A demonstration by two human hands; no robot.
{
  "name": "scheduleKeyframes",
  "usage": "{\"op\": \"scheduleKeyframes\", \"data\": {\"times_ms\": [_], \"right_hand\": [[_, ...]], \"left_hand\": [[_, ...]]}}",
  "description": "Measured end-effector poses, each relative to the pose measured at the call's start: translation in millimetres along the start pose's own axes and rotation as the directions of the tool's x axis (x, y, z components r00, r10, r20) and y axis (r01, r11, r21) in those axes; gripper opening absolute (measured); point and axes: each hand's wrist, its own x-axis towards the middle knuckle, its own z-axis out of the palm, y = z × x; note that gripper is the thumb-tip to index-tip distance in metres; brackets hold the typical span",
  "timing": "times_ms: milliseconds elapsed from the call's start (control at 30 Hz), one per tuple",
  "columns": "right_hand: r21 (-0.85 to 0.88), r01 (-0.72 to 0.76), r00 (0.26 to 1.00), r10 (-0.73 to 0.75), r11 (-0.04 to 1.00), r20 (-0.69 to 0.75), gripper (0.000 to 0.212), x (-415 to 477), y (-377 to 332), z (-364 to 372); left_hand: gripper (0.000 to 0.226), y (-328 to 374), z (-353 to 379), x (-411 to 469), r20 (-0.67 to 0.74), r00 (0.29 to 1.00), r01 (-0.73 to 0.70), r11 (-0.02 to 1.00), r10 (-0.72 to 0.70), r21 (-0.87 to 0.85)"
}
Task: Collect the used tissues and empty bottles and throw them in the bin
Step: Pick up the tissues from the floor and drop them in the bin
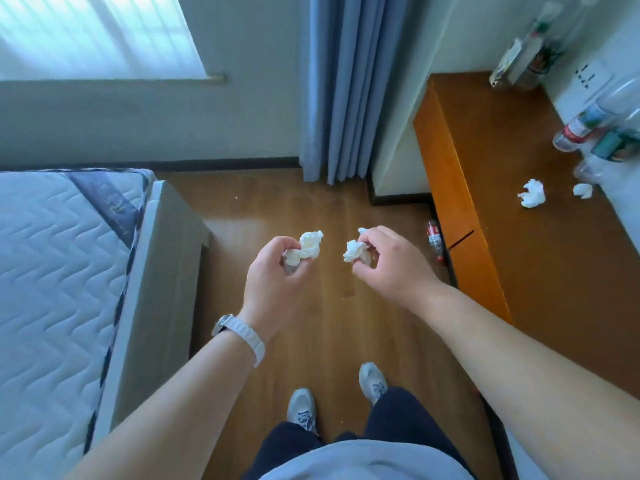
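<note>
My left hand (273, 278) is shut on a crumpled white tissue (308, 245) held above the wooden floor. Beside it, my right hand (391, 261) pinches another crumpled tissue (355, 251). On the wooden desk (519, 254) at the right lie two more crumpled tissues, a larger one (531, 192) and a smaller one (583, 190). Several clear plastic bottles lie or stand along the desk's far side, one with a red label (576, 129), others at the back corner (530, 60). A red-labelled bottle (434, 239) lies on the floor against the desk. No bin is in view.
A bed with a quilted mattress (59, 271) fills the left side. Blue curtains (343, 91) hang ahead between the window wall and the desk. My feet in grey shoes (301, 407) stand on the wooden floor (277, 209) between the bed and the desk.
</note>
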Motion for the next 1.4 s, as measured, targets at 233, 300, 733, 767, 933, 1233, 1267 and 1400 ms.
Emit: {"op": "scheduleKeyframes", "data": {"times_ms": [233,300,733,767,933,1233,1267,1400], "right_hand": [[-0.003,0.190,0.981,-0.190,0.982,0.037,0.019,-9,-14,-50],[0.021,0.231,0.971,-0.232,0.973,0.050,0.017,-7,-11,-65],[0.169,0.479,0.844,-0.505,0.861,0.181,0.022,-17,-18,-81],[0.180,0.503,0.825,-0.532,0.845,0.191,0.023,-23,-28,-77],[0.225,0.628,0.697,-0.667,0.745,0.264,0.025,-57,-81,-48],[0.336,0.754,0.428,-0.810,0.565,0.401,0.024,-154,-152,-6],[0.343,0.766,0.396,-0.819,0.544,0.415,0.025,-168,-159,-3],[0.374,0.811,0.261,-0.852,0.449,0.454,0.026,-245,-189,8]], "left_hand": [[0.014,42,-4,-37,-0.188,0.981,-0.038,0.999,0.039,0.008],[0.014,55,4,-49,-0.236,0.971,-0.039,0.999,0.040,0.009],[0.015,88,24,-148,-0.568,0.822,0.053,0.988,0.042,0.148],[0.015,87,18,-160,-0.601,0.799,0.076,0.987,0.026,0.144],[0.019,70,-11,-232,-0.726,0.687,0.189,0.964,0.008,0.189],[0.020,38,-23,-370,-0.883,0.465,0.272,0.960,-0.066,0.072],[0.020,35,-23,-388,-0.896,0.439,0.272,0.961,-0.069,0.059],[0.020,20,-24,-474,-0.941,0.329,0.286,0.958,-0.082,0.016]]}}
